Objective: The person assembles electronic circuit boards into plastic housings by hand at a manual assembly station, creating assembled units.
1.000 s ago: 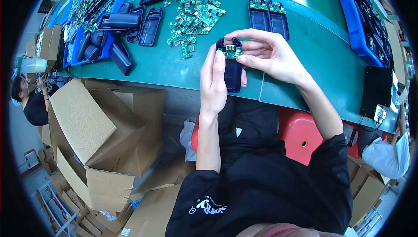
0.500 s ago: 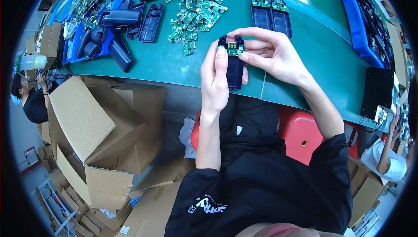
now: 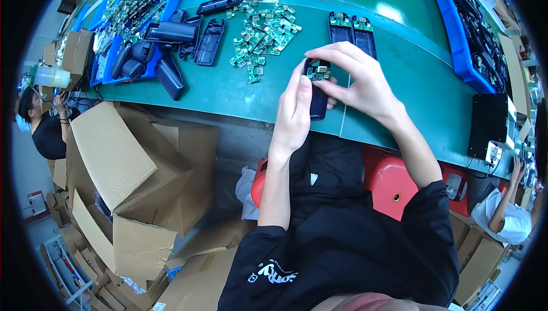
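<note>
Green table (image 3: 422, 122), cut off at top. Pinching case (image 3: 318, 108) at upper right with right hand (image 3: 365, 77), some fingers hidden behind; clasping left side with left hand (image 3: 294, 108), fingers mostly unseen. Held above table's near edge, turned more askew than 0.5 s ago. On it, board (image 3: 315, 77), hard to read now.

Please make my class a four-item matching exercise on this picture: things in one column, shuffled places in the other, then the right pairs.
1. Dark oblong plastic casing
2. Loose small green circuit boards
3. Red plastic stool
4. Large brown cardboard box with open flaps

A. Partly hidden behind the person's black clothing
B. Between the left hand and right hand
C. Below the table edge, at the person's left
D. Heaped on the green tabletop

Pairs: 1-B, 2-D, 3-A, 4-C
</note>
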Motion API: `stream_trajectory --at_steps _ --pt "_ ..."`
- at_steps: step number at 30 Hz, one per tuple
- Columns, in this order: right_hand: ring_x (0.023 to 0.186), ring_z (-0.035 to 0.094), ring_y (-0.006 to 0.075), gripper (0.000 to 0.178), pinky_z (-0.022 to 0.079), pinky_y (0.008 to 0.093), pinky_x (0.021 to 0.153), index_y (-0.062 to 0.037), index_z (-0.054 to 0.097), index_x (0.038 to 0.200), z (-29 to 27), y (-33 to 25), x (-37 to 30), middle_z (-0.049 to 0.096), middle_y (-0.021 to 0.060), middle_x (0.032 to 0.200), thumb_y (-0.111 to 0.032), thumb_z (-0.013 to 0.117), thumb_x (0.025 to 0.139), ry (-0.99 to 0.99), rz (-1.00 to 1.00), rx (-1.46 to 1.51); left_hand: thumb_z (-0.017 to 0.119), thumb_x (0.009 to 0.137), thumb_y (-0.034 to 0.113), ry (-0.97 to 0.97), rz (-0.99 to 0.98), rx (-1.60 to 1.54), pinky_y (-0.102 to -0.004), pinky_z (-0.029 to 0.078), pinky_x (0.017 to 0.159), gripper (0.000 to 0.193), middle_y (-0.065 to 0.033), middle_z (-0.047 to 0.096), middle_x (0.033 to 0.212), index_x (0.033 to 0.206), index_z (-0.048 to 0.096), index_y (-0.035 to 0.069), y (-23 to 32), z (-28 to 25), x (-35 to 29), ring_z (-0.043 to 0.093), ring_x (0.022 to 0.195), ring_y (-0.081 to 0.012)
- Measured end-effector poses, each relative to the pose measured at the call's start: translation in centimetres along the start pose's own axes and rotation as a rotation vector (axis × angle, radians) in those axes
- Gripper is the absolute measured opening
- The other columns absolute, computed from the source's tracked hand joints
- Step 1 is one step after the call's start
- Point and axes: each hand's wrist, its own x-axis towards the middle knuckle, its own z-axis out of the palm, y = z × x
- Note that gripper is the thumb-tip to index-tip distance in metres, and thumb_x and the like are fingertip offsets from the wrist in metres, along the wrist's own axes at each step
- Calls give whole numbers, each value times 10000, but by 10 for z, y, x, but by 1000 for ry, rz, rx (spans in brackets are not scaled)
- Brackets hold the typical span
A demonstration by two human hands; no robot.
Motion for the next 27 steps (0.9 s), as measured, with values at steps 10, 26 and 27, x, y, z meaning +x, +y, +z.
stream_trajectory --at_steps 10,26,27 --pt "1088 641 200 418 501 328 946 -37 645 1232 -122 84 -13 683 85 1162 -96 730 827 -39 288 -174 605 969 131 416 352 893 -324 502 755 179 -122 629 1008 1074 637 -10 65 -103 12 634 875 -213" --pt "1125 621 245 364 485 334 984 -65 641 1231 -83 57 52 647 100 1205 -152 700 883 -120 58 -111 669 920 198 421 426 1525 -431 437 951 453 -143 590 1212 1311 540 7 26 -146 94 524 1089 -311" --pt "1125 621 245 364 485 334 984 -65 641 1231 -69 48 58 647 100 1205 -152 700 883 -120 59 -111 661 923 183 424 457 1503 -429 444 937 445 -146 593 1209 1314 538 7 26 -145 91 531 1072 -316"
